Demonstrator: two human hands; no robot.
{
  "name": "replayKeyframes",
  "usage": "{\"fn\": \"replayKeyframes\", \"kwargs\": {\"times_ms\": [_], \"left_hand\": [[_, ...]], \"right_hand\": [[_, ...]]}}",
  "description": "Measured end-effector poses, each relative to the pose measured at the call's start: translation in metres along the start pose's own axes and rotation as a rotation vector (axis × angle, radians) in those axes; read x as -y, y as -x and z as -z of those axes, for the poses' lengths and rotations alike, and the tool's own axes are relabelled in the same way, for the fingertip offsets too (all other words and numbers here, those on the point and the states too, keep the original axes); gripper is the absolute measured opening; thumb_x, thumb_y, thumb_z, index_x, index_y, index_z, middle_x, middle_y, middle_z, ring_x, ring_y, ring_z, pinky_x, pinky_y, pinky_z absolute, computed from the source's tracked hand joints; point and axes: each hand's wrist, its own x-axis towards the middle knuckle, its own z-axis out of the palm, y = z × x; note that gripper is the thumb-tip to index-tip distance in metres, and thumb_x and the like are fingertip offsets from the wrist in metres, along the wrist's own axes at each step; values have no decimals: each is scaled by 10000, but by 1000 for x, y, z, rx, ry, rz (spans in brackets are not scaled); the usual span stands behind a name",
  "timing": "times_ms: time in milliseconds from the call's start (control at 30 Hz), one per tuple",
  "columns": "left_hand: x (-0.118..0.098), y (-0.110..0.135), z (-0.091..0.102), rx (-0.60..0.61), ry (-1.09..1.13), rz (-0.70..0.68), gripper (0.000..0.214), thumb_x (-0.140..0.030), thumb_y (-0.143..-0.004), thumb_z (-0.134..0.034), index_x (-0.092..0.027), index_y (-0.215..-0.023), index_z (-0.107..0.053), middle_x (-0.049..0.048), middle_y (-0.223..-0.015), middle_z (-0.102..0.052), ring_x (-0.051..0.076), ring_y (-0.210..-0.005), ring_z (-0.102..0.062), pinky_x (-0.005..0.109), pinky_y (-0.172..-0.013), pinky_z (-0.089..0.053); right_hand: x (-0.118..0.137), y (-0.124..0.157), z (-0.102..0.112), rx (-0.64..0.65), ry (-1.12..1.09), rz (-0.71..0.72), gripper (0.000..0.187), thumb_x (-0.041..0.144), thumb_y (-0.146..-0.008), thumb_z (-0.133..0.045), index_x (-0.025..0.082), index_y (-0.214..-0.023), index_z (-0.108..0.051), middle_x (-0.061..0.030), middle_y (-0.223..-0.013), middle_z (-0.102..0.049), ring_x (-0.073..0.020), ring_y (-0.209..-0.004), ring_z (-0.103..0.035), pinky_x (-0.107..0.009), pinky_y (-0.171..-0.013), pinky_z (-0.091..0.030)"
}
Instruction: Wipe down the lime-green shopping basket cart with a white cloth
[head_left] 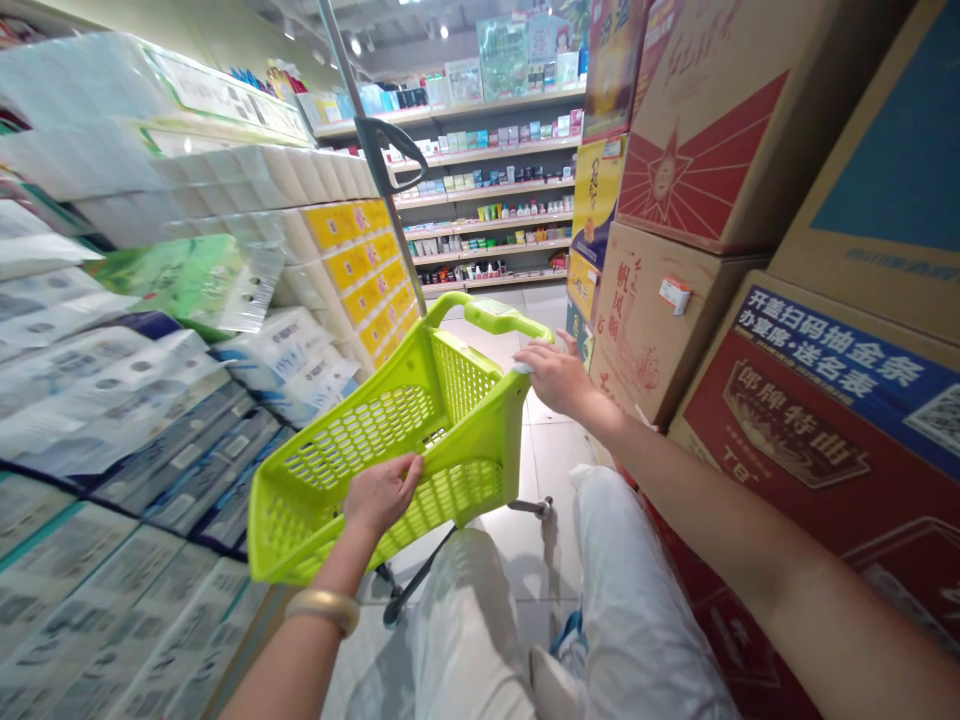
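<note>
A lime-green plastic shopping cart [513,430] stands turned sideways in front of my legs. Its basket has perforated walls, and no goods show in the part I can see. My left hand [384,490], with a gold-coloured bangle at the wrist, is closed over the near side rim, its fingertips hidden inside the basket. At the corner beside the cart's green handle [495,318], my right hand [555,372] grips the rim; thumb and fingers lie over the edge, partly hidden.
Packs of tissue paper [112,370] are piled high on the left. Tall stacks of cardboard cartons [675,330] line the right side, close to my right arm. Shelves of small goods [487,180] stand across the far end. A grey post [375,150] rises behind the cart.
</note>
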Motion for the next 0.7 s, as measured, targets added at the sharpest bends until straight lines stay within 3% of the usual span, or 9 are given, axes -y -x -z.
{"fn": "replayKeyframes", "kwargs": {"times_ms": [133, 333, 533, 700], "left_hand": [[-2, -12, -4, -11, -4, -23, 494, -492, -961, -256, -287, -919, -704, 34, -946, -765, 226, -870, -681, 275, -639, -377], [1, -31, -3, 27, -38, 0, 535, -498, -957, -219, -289, -905, -709, 37, -959, -764, 233, -879, -685, 275, -635, -392], [22, -42, 1, 66, -59, 64, 571, -468, -961, -157, -321, -1096, -691, 48, -1070, -751, 259, -917, -694, 298, -641, -425], [37, -35, 7, 92, -76, 87, 564, -483, -953, -184, -319, -1070, -711, 43, -1070, -756, 246, -944, -695, 284, -661, -445]], "right_hand": [[-17, -4, 2, -56, 12, -100, 328, 60, -854, -466, 228, -1036, -681, -57, -1136, -726, -236, -1201, -586, -473, -1151, -148], [2, 0, -8, -111, 15, -185, 332, 46, -828, -473, 218, -1018, -685, -69, -1111, -725, -249, -1216, -554, -450, -1117, -203], [35, 11, -12, -97, 8, -105, 335, 52, -832, -494, 226, -1061, -667, -42, -1134, -720, -235, -1181, -560, -415, -1104, -232], [37, 20, 8, -32, 15, 69, 310, 95, -870, -503, 245, -1097, -650, -27, -1133, -721, -211, -1143, -585, -398, -1133, -199]]}}
